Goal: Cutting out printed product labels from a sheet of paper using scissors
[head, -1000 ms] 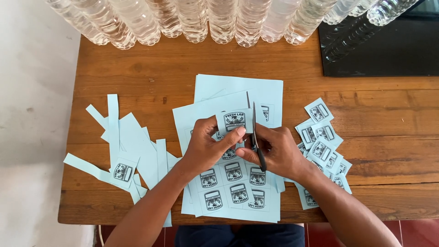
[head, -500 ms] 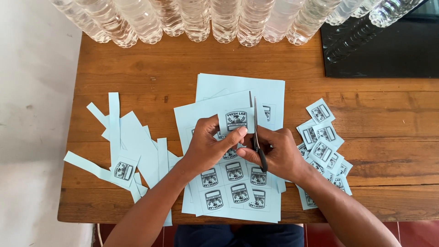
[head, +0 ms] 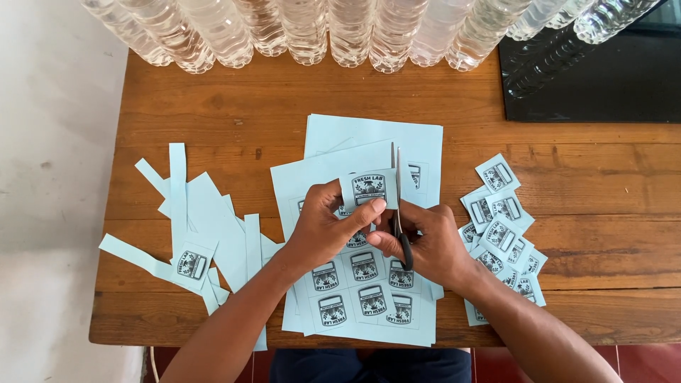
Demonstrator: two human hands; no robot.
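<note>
Above the stacked pale-blue printed paper sheets (head: 355,284) on the brown wooden desk (head: 213,113), the left hand (head: 323,230) pinches a small pale-blue printed label (head: 369,188); the right hand (head: 425,241) grips black-handled scissors (head: 399,213) beside it.

Sheets of printed labels (head: 365,284) are lying mid-table (head: 603,234), stacked, near the front edge. Left hand (head: 323,230) and right hand (head: 425,245) are sitting over the stack, side by side, label piece (head: 367,189) between them with scissors (head: 399,206) just right of it. Offcut strips (head: 202,227) are lying left, cut labels (head: 500,227) piling right. Bottles (head: 347,32) are lining the back edge; dark panel (head: 603,78) is sitting back right.
</note>
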